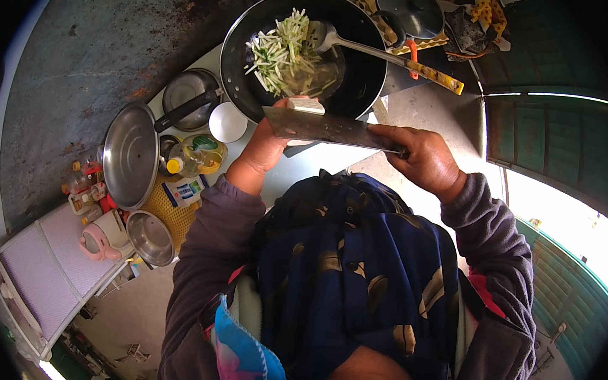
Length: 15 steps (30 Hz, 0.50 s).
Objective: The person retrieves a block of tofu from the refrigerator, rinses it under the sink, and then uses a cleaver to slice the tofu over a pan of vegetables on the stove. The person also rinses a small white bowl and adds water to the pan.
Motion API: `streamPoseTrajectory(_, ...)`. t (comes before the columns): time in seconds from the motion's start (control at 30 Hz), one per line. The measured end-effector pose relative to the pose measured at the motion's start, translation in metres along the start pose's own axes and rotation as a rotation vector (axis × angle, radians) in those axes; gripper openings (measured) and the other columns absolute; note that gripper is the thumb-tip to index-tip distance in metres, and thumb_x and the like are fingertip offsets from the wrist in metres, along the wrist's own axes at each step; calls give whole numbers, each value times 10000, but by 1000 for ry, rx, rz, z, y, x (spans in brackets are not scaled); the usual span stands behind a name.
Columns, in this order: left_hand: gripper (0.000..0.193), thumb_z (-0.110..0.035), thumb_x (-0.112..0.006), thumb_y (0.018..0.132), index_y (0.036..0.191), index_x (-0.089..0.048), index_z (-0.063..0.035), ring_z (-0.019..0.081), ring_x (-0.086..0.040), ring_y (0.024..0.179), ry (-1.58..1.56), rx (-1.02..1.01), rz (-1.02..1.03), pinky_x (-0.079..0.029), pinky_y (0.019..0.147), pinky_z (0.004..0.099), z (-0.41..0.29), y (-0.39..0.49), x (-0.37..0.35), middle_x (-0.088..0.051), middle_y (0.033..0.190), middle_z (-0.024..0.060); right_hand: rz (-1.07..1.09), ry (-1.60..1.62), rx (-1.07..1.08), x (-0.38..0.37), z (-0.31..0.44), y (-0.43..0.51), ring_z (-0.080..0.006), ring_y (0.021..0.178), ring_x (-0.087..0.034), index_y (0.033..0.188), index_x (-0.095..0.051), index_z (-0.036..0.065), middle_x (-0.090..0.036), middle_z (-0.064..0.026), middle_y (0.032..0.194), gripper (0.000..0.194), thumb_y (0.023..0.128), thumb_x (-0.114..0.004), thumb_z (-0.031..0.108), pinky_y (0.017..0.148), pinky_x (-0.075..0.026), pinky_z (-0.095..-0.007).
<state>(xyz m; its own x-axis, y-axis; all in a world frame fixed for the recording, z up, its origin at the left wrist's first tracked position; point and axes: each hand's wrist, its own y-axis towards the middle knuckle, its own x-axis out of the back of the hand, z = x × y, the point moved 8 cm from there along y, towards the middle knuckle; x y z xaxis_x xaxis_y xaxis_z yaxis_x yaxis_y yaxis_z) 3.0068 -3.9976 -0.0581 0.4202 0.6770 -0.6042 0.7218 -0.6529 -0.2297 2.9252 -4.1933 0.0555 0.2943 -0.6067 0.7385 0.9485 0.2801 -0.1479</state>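
My right hand (424, 159) grips the handle end of a broad-bladed cleaver (330, 129), held level in front of my chest. Behind and partly under the blade, my left hand (266, 143) holds a pale block (305, 105), perhaps tofu, near the wok's lower rim; its fingers are mostly hidden. Just beyond both hands stands a black wok (364, 66). Pale green vegetable strips (282, 51) lie in it, with some liquid beside them. A slotted metal spatula (371, 48) rests in the wok, its yellow-brown handle reaching over the right rim.
Left of the wok are a lidded pan (190, 98), a white bowl (228, 122), an oil bottle (183, 162) and a large metal lid (131, 156). A metal bowl (150, 238) sits at the counter's near end. A glass-lidded pot (410, 11) stands behind right.
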Motion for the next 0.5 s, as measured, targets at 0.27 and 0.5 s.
streamPoseTrajectory(0.27,608,-151,-719,774,1301,-452,-11,184,-561,1124,51,-58,18,-453,967,326,-7,-3,0,-567,1248,101,5,-2,12,-2,3,5,-299,781,-666,1259,-574,134,-688,-135,908,488,778,-630,73,738,-535,-376)
streamPoseTrajectory(0.5,605,-152,-715,777,1304,-449,-16,182,-554,1131,38,-47,15,-443,971,321,-7,-6,4,-570,1243,100,12,-3,3,-5,5,6,-290,763,-665,1250,-581,133,-687,-135,878,479,778,-635,72,728,-536,-372)
